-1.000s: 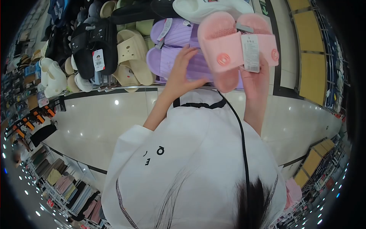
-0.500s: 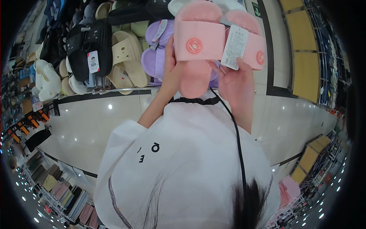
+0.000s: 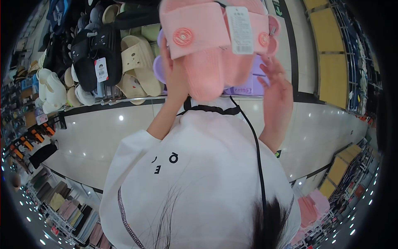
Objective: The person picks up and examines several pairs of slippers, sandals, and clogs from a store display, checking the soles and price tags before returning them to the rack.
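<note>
A pair of pink slippers (image 3: 195, 31), with round emblems on the straps, is held up at the top centre. My left hand (image 3: 176, 72) grips the left slipper by its left edge, the fingers partly hidden behind it. Between the two straps hangs a white paper tag (image 3: 240, 31). My right hand (image 3: 275, 81) is just to the right of the slippers, its fingers spread and holding nothing. Purple slippers (image 3: 258, 85) lie behind the pink pair.
Beige slippers (image 3: 137, 62), black slippers (image 3: 110, 52) with a tag and white clogs (image 3: 52, 89) sit on the display at the left. A metal rail runs along its front edge. Yellow panels (image 3: 333, 79) stand at the right.
The pink slippers have moved left and tilted in my left hand. My right hand has let go of the tag and moved off to the right, its fingers opened.
</note>
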`<action>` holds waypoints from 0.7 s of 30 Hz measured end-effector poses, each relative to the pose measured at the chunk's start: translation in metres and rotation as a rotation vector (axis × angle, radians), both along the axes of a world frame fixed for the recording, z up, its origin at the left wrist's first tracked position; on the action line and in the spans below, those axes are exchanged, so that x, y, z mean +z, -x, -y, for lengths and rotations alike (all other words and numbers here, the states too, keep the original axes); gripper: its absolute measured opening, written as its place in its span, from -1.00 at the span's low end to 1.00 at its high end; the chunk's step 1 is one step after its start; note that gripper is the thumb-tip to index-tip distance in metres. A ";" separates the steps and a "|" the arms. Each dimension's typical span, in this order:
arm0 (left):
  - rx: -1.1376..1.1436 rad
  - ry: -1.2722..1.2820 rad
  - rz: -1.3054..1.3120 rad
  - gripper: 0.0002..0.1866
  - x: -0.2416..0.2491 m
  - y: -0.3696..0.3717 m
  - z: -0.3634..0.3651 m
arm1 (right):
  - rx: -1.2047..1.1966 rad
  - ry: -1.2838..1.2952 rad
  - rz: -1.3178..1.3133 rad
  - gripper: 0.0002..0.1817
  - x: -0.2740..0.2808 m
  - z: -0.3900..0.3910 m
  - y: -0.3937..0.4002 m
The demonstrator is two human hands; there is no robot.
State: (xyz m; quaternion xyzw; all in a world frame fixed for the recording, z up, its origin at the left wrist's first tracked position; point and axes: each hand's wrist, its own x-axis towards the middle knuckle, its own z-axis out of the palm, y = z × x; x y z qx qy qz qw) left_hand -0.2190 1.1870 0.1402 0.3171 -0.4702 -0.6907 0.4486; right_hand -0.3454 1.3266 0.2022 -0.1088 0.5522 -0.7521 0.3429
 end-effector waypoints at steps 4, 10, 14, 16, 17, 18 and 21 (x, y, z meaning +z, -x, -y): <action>0.034 0.098 0.056 -0.47 -0.006 -0.010 0.016 | -0.220 -0.110 -0.453 -0.69 -0.001 0.009 0.006; -0.021 0.003 0.032 -0.47 -0.010 -0.014 0.010 | -0.082 -0.429 -0.868 -0.64 -0.002 0.050 0.000; -0.035 0.001 -0.027 -0.46 -0.002 -0.011 0.000 | -0.068 -0.499 -0.916 -0.64 0.000 0.056 -0.005; 0.021 0.040 0.018 -0.57 -0.002 -0.009 -0.001 | -0.010 -0.544 -0.881 -0.70 -0.003 0.055 0.000; 0.019 0.041 0.019 -0.57 -0.002 -0.009 0.000 | -0.013 -0.544 -0.879 -0.70 -0.005 0.055 0.001; 0.008 0.037 0.011 -0.56 -0.001 -0.010 0.000 | 0.016 -0.421 -0.757 -0.73 -0.007 0.055 0.001; -0.041 0.051 -0.013 -0.51 -0.007 -0.013 0.007 | 0.040 -0.235 -0.619 -0.78 -0.014 0.057 -0.002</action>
